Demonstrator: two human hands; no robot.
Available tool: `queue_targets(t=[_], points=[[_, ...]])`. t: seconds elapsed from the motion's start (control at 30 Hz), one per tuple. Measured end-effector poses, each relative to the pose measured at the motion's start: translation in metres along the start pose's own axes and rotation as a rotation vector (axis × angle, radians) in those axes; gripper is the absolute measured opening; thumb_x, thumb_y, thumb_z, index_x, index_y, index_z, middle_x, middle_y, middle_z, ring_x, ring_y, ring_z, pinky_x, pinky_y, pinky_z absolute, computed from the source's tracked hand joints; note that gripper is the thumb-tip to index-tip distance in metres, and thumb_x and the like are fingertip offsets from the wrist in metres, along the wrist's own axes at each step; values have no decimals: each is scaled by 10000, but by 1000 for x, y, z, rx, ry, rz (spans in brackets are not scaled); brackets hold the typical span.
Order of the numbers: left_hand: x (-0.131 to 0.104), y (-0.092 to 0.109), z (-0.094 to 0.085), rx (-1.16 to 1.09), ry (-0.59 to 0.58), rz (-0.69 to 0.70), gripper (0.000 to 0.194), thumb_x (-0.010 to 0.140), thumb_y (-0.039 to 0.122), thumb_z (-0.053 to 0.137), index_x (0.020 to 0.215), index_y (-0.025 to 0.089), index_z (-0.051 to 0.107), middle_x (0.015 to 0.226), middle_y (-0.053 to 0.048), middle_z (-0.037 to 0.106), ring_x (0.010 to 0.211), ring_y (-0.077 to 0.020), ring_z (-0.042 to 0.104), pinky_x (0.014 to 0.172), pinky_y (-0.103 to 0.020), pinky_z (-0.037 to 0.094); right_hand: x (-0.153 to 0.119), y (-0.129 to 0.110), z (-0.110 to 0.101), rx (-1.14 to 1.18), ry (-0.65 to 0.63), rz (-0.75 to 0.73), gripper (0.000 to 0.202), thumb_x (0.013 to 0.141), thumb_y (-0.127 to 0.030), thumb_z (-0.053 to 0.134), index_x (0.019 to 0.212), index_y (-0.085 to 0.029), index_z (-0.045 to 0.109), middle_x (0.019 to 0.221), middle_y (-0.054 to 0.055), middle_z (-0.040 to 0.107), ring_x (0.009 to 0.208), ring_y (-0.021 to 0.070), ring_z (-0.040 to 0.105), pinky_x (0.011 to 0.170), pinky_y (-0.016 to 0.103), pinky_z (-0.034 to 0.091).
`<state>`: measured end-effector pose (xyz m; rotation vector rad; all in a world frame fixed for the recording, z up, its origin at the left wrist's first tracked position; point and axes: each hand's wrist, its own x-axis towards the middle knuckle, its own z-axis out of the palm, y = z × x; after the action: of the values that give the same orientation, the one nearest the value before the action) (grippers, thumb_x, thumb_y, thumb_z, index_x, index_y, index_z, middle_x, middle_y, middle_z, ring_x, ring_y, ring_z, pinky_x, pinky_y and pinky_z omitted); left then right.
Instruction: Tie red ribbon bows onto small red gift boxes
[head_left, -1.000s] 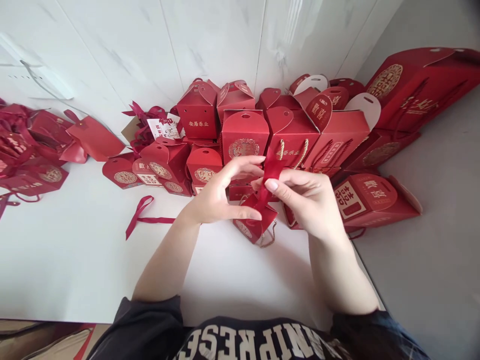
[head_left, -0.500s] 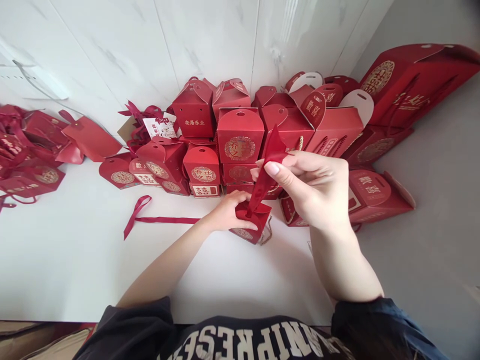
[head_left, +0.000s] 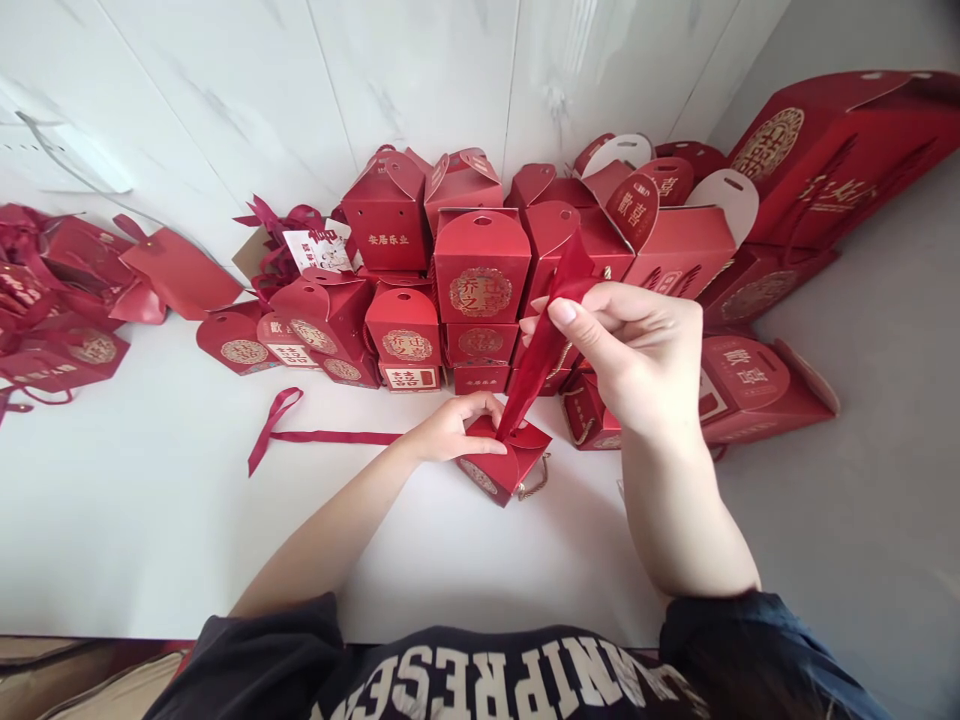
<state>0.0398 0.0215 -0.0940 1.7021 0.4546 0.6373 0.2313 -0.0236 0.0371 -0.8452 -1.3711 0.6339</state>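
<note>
A small red box (head_left: 487,478) with a gold emblem and a twisted cord handle sits on the white table, turned at an angle. My left hand (head_left: 459,428) grips its top flaps between thumb and fingers. My right hand (head_left: 626,345) is raised above and to the right, pinching a wide red ribbon (head_left: 532,375). The ribbon runs taut from those fingers down to the top of the box. Another stretch of red ribbon (head_left: 337,437) lies on the table left of the box, its end curled; the left wrist hides where it leads.
Stacked red boxes (head_left: 480,270) stand along the tiled wall behind. Larger red boxes (head_left: 795,190) are piled at the right. Red bags and ribbons (head_left: 75,300) lie at the far left, and a white card (head_left: 319,252) leans beside a ribbon bundle.
The right hand has shifted slightly right, and more ribbon stretches between it and the box. The box has turned and moved a little toward me; the left hand still holds its top.
</note>
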Motion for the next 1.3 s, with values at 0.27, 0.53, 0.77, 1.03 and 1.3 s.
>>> queue_targets(t=[0.27, 0.53, 0.77, 1.03, 1.3], points=[[2, -3, -4, 183, 16, 70, 208, 790, 324, 760, 960, 209, 794, 963, -105, 762, 1087, -233, 602, 1039, -403, 451, -1, -2, 1, 12, 30, -50, 154, 859, -253, 704, 715, -201, 721, 676, -15, 720, 606, 140, 672, 695, 309, 585], [2, 12, -3, 352, -13, 84, 135, 766, 310, 781, 856, 214, 811, 871, -92, 767, 977, -222, 649, 928, -359, 502, -5, 0, 0, -147, 67, -84, 155, 863, -300, 699, 746, -204, 733, 653, -2, 693, 661, 166, 691, 609, 292, 559], [-4, 39, 3, 509, -21, 2, 133, 849, 277, 690, 821, 217, 805, 874, -41, 781, 844, -190, 713, 794, -278, 518, -16, -14, 2, -184, 30, -118, 116, 861, -268, 698, 748, -265, 725, 673, 2, 686, 624, 172, 653, 546, 312, 517], [-7, 62, -24, 523, -45, -111, 172, 791, 175, 703, 889, 275, 803, 914, 24, 788, 938, -198, 729, 835, -260, 535, -19, -38, 6, -206, -88, -157, 140, 860, -222, 691, 728, -214, 735, 659, -16, 692, 582, 136, 636, 552, 271, 506], [-8, 42, -40, 200, -157, -275, 176, 740, 234, 772, 912, 209, 802, 950, -46, 786, 946, -222, 732, 880, -301, 569, -17, -26, 10, -222, -103, -67, 129, 869, -237, 677, 766, -182, 730, 593, -17, 625, 554, 117, 573, 541, 256, 458]])
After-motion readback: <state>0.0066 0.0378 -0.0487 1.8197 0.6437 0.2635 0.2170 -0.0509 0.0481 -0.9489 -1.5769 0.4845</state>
